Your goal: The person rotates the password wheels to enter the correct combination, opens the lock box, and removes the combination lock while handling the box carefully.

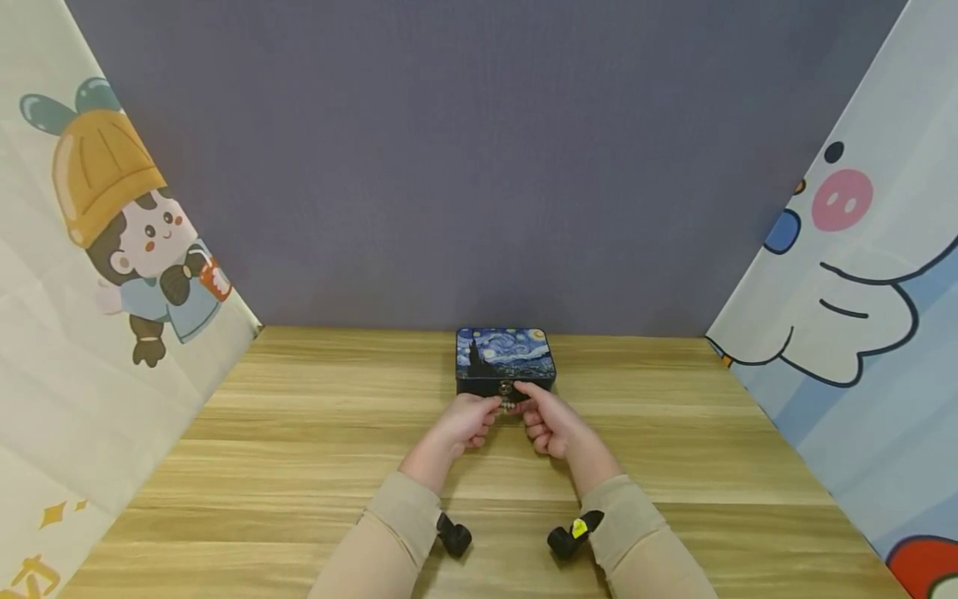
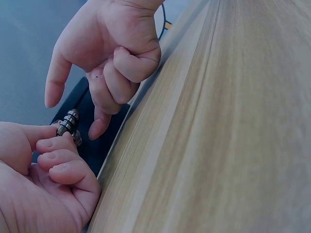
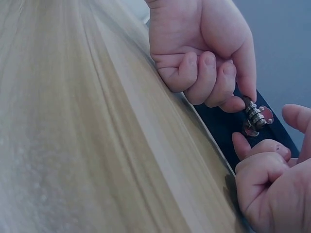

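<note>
A small tin box (image 1: pixel 503 356) with a swirling night-sky painting on its lid stands at the back of the table. On its dark front, at the metal clasp (image 3: pixel 265 114), hangs a small combination padlock (image 2: pixel 69 122) with several number dials. My left hand (image 1: pixel 466 419) pinches one end of the padlock between thumb and index finger, its other fingers curled. My right hand (image 1: pixel 552 423) is on the other side of the lock, thumb and index finger spread apart around its free end. The remaining right fingers are curled in toward the palm, with nothing in them.
The wood-grain table (image 1: pixel 314 466) reaches back to a grey upright panel (image 1: pixel 479 166). Cartoon-printed sheets hang at the left (image 1: pixel 45 349) and right (image 1: pixel 846 433). A black wrist camera (image 1: pixel 453 535) sits at the left cuff, another camera (image 1: pixel 565 542) at the right.
</note>
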`<action>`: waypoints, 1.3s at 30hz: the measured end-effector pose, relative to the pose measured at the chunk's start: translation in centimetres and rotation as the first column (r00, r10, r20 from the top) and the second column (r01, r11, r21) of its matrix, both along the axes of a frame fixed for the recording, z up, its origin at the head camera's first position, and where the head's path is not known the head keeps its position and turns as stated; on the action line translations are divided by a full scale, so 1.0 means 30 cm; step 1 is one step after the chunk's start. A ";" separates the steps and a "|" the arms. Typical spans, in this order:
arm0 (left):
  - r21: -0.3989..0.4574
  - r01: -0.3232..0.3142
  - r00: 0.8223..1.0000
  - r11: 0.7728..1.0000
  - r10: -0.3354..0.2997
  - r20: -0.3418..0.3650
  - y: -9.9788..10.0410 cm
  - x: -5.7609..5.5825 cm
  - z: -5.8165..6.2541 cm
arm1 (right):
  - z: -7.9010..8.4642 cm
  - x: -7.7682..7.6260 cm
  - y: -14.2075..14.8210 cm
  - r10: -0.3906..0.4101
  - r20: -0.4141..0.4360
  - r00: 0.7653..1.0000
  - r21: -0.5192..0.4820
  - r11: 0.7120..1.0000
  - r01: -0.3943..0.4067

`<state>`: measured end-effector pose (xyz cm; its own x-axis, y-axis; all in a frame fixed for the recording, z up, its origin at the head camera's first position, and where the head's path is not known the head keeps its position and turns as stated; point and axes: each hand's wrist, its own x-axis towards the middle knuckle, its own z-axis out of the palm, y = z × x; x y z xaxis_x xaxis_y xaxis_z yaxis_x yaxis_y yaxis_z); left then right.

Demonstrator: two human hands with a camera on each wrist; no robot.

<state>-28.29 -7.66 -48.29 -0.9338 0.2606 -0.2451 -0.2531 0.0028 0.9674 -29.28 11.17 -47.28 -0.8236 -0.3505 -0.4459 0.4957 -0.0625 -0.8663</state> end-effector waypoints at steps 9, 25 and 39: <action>0.002 -0.005 1.000 1.000 0.005 -0.010 0.002 0.001 -0.002 | -0.004 0.003 -0.017 -0.003 -0.011 1.000 0.011 1.000 0.003; 0.005 0.001 1.000 1.000 -0.001 -0.001 0.001 -0.002 0.000 | -0.013 0.008 -0.042 -0.015 -0.019 1.000 0.010 1.000 0.015; 0.014 -0.001 1.000 1.000 0.001 -0.005 0.003 -0.004 -0.005 | -0.020 0.008 -0.050 -0.036 -0.041 0.999 0.024 0.999 0.037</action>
<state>-28.41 -7.57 -48.45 -0.9352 0.2630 -0.2370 -0.2486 -0.0112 0.9686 -29.03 9.69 -47.89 -0.8531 -0.3087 -0.4205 0.4582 -0.0580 -0.8870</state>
